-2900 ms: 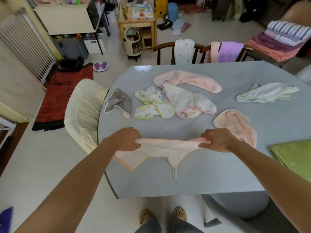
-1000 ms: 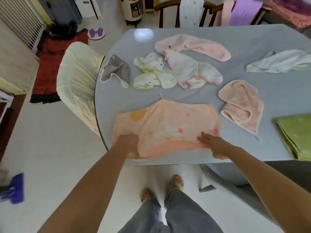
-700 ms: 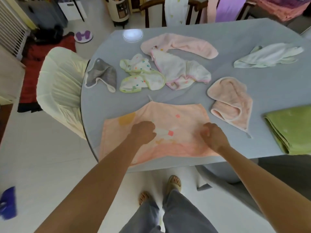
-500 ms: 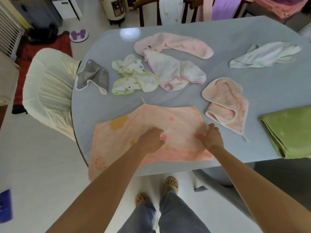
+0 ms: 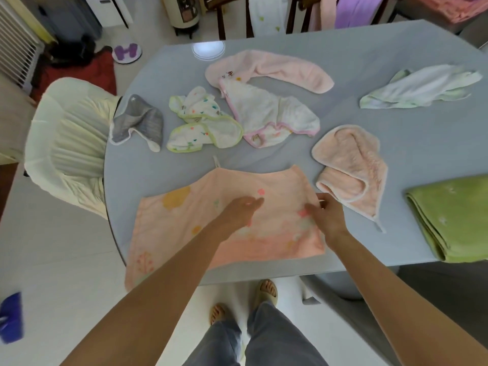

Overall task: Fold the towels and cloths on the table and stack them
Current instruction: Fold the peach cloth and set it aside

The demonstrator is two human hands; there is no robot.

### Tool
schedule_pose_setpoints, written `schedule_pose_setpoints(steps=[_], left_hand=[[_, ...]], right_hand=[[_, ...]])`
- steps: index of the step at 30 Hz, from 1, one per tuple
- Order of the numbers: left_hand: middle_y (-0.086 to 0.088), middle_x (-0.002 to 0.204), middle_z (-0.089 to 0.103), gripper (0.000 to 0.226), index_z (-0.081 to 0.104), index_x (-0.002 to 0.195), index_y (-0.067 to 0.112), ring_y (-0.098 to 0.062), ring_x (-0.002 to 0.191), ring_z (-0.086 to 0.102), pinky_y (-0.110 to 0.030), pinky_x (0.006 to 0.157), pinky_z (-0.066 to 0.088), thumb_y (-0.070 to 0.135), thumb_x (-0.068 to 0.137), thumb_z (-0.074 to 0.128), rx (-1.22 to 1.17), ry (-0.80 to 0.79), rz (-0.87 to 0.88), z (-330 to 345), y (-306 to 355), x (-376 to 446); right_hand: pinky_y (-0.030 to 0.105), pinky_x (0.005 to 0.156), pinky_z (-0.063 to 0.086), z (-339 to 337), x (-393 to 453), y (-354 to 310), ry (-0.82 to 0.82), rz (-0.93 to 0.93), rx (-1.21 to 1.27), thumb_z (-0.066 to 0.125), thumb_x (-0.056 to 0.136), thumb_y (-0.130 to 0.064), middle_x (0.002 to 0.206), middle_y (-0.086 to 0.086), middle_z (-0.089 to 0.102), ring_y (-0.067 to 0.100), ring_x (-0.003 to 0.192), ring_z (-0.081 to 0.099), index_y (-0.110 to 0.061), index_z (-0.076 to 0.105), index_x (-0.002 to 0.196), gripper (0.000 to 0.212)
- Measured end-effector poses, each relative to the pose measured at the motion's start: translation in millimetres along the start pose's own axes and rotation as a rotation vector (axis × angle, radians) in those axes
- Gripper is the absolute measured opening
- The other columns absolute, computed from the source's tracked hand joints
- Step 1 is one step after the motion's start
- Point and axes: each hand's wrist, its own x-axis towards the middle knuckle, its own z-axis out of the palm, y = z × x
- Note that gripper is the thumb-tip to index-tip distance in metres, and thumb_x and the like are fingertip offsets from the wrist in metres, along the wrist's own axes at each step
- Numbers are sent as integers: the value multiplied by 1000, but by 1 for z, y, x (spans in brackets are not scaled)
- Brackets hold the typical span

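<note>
both hands work the peach cloth (image 5: 184, 220): left hand (image 5: 241, 211) flat on it, right hand (image 5: 326, 216) pinching its edge.

Both bare forearms extend forward, converging. Left hand (image 5: 239, 211) lies palm down, fingers straight and flat, pointing toward the right hand (image 5: 326, 212). Right hand's fingers are curled, fingertips pinching at its far side.
</note>
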Motion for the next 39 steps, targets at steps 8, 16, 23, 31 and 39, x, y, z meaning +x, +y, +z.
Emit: schedule_pose_setpoints(steps=[8,16,23,31,39], left_hand=[[-11,105,68,57,61,103,7,-25,90,69,-33,75,59,58,79,65,-309,68,-133,34,70,4],[-19,110,65,31,62,111,0,-34,100,63,-48,85,54,19,86,58,-87,336,32,38,66,37],[-18,111,62,22,52,114,3,-34,93,63,-46,78,56,14,97,43,-260,127,1,78,93,43],[-22,121,56,31,51,125,-1,-32,98,61,-34,65,56,1,95,46,-343,28,81,101,128,44],[-3,75,66,27,59,98,4,-17,69,58,-23,50,55,-16,81,50,-165,209,222,-20,86,33]], right_hand=[[9,65,45,13,-30,-19,-196,-259,15,57,84,4,83,-12,68,0,71,58,-18,69,90,25],[5,64,41,11,-31,-14,-252,-352,-45,58,82,2,79,-18,65,-8,69,57,-28,67,86,32],[25,61,38,-44,-13,27,27,-216,-256,59,86,-13,68,-1,60,17,66,53,-8,63,76,12],[27,55,31,-90,-15,34,332,-312,-354,60,90,-25,61,-5,52,15,56,47,-15,61,80,14],[21,55,40,-10,-44,-22,92,-455,-323,70,82,-28,62,-6,61,8,56,52,-20,63,73,14]])
